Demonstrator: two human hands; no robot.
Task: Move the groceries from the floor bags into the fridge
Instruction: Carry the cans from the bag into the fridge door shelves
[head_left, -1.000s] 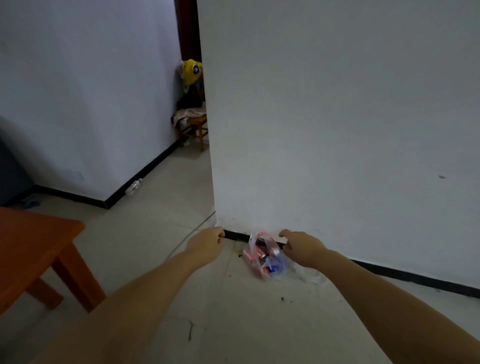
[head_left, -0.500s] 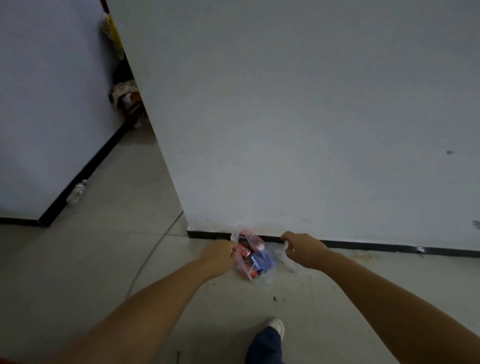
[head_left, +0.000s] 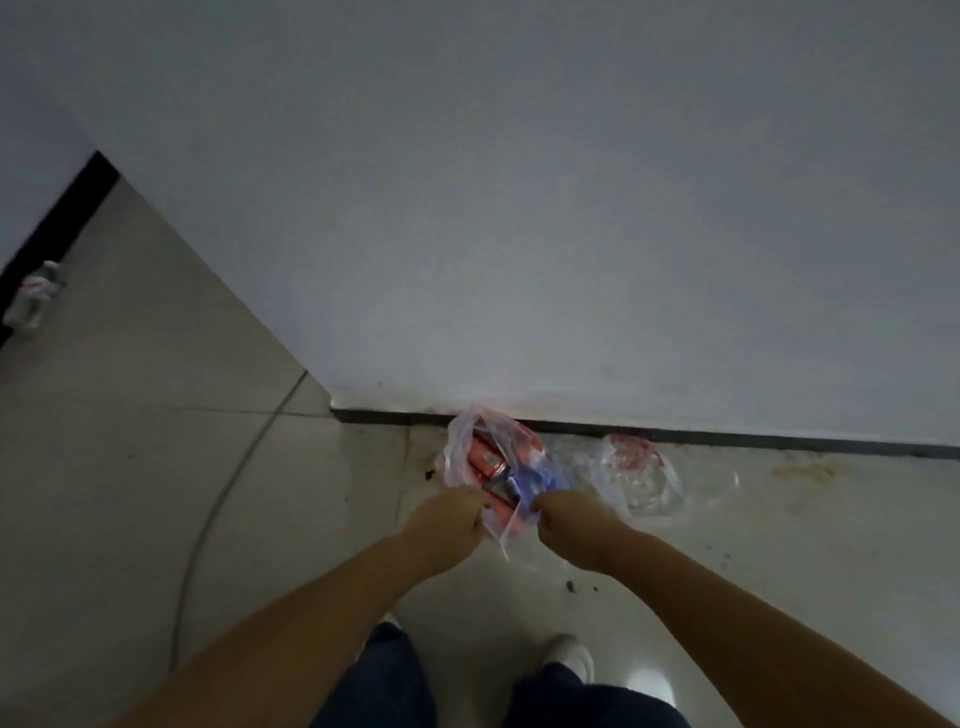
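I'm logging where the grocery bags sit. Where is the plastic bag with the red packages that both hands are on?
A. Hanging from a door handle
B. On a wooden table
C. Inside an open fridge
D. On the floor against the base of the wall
D: the plastic bag lies on the tiled floor at the wall's dark baseboard, with the left hand and right hand gripping its edges.

Both hands (head_left: 451, 519) have closed in, gripping the bag (head_left: 483, 457).
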